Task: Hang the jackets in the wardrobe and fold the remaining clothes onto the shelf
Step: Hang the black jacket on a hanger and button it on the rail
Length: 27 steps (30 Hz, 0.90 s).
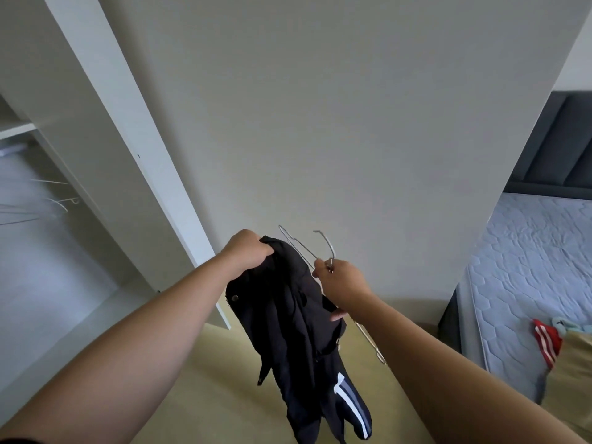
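One jacket (288,315) in play, black and soft. It hangs limp right of the wardrobe (105,129), in front of its plain white panel and off the floor. A white-and-blue striped part dangles at the bottom. It looks light and floppy with slick fabric, and there's a zipper and a snap on the left edge, so I judge it will slump and slide off thin wire. Best hold is the collar or a shoulder seam, not the body.

My left hand (246,251) is a closed fist bunching the jacket's top edge. My right hand (342,283) has its fingers curled round the neck of the hanger (333,251), just under the hook, and the thumb sits lower, against the cloth. The hanger is thin, stiff wire. One arm pokes up behind the jacket and the other runs down past my right wrist. It's not threaded through both shoulders yet, as far as I can tell.

Counts:
- Jacket: 1, held.
- Hanger in hand: 1.
- Spare hangers (48,203) inside the wardrobe: at least 2, too blurred for an exact count.
- Bed (528,251): 1, far right of the wardrobe.
- Clothes on the bed: 3 visible, a red striped piece (546,341), a pale teal piece (563,325) and a tan piece (573,379).
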{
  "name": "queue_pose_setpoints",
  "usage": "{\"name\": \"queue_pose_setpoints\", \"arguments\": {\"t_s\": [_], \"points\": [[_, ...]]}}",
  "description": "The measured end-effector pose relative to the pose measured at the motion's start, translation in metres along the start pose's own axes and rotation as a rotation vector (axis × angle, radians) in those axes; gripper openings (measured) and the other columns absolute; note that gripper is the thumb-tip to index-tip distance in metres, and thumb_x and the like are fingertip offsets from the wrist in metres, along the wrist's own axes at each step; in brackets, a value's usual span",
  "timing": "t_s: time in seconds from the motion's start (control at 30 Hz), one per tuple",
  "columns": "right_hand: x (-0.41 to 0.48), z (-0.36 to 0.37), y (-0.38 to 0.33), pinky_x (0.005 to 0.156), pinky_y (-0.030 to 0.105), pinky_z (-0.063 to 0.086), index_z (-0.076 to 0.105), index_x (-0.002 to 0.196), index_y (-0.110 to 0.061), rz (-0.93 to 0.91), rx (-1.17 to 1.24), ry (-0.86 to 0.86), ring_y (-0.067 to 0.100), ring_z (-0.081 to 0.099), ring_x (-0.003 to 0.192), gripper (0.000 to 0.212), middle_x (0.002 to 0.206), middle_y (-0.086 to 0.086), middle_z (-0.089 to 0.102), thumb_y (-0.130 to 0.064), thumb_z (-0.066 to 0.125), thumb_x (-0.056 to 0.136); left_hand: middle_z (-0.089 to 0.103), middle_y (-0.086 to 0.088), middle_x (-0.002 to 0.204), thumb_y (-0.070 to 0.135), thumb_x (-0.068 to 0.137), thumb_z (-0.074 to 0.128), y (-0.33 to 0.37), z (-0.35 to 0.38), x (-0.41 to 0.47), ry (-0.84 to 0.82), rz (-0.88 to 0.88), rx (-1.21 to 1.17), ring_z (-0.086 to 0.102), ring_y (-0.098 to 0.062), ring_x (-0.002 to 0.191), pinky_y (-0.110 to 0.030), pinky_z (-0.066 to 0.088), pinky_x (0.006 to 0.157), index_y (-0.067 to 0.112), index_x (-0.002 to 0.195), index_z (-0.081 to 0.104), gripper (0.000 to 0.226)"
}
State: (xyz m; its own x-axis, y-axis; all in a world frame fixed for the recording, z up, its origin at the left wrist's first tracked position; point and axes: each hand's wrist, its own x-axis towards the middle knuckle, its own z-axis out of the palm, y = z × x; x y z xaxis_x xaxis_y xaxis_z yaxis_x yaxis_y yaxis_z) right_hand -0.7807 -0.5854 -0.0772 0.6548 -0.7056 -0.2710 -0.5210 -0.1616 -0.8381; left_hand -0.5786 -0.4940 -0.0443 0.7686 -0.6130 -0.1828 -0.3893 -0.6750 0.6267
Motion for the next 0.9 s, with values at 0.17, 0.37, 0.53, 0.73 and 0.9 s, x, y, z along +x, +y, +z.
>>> {"name": "queue_pose_setpoints", "arguments": {"t_s": [0.17, 0.37, 0.53, 0.73, 0.9], "points": [[-0.015, 0.010, -0.014, 0.047, 0.026, 0.044, 0.067, 0.102, -0.010, -0.118, -0.211, -0.047, 0.026, 0.064, 0.064, 0.058, 0.062, 0.001, 0.055, -0.049, 0.024, 0.105, 0.049, -0.004, 0.068, 0.022, 0.077, 0.058, -0.029, -0.010, 0.008, 0.171, -0.143, -0.054, 0.048, -0.023, 0.061, -0.031, 0.036, 0.059, 0.013, 0.070, 0.048, 0.015], [-0.033, 0.019, -0.023, 0.081, 0.035, 0.052, 0.062, 0.093, -0.018, -0.205, -0.362, -0.135, 0.023, 0.072, 0.069, 0.061, 0.074, 0.008, 0.070, -0.058, 0.017, 0.101, 0.064, -0.002, 0.072, 0.049, 0.075, 0.054, -0.042, -0.030, 0.013, 0.307, -0.229, -0.080, 0.059, -0.021, 0.062, -0.027, 0.039, 0.052, 0.010, 0.078, 0.061, 0.039], [-0.038, 0.023, -0.036, 0.084, 0.039, 0.053, 0.068, 0.084, -0.024, -0.223, -0.306, 0.006, 0.022, 0.064, 0.084, 0.063, 0.087, -0.004, 0.068, -0.065, 0.021, 0.092, 0.060, 0.000, 0.080, 0.057, 0.079, 0.049, -0.045, -0.055, 0.016, 0.340, -0.261, 0.006, 0.056, -0.021, 0.069, -0.030, 0.041, 0.060, 0.015, 0.081, 0.056, 0.043], [-0.036, 0.027, -0.045, 0.061, 0.030, 0.047, 0.072, 0.074, -0.027, -0.244, -0.125, -0.040, 0.013, 0.058, 0.059, 0.048, 0.050, -0.015, 0.058, -0.056, 0.036, 0.087, 0.057, -0.002, 0.065, 0.036, 0.084, 0.054, -0.045, -0.071, 0.013, 0.390, -0.109, 0.028, 0.056, -0.025, 0.064, -0.029, 0.036, 0.054, 0.012, 0.063, 0.048, 0.032], [-0.027, 0.041, -0.050, 0.070, 0.027, 0.048, 0.069, 0.092, -0.028, -0.263, -0.026, 0.027, 0.017, 0.063, 0.077, 0.034, 0.074, -0.010, 0.066, -0.044, 0.039, 0.095, 0.047, -0.001, 0.058, 0.026, 0.078, 0.060, -0.028, -0.068, -0.005, 0.316, 0.067, -0.032, 0.045, -0.022, 0.057, -0.030, 0.034, 0.056, 0.015, 0.059, 0.043, 0.028]]}}
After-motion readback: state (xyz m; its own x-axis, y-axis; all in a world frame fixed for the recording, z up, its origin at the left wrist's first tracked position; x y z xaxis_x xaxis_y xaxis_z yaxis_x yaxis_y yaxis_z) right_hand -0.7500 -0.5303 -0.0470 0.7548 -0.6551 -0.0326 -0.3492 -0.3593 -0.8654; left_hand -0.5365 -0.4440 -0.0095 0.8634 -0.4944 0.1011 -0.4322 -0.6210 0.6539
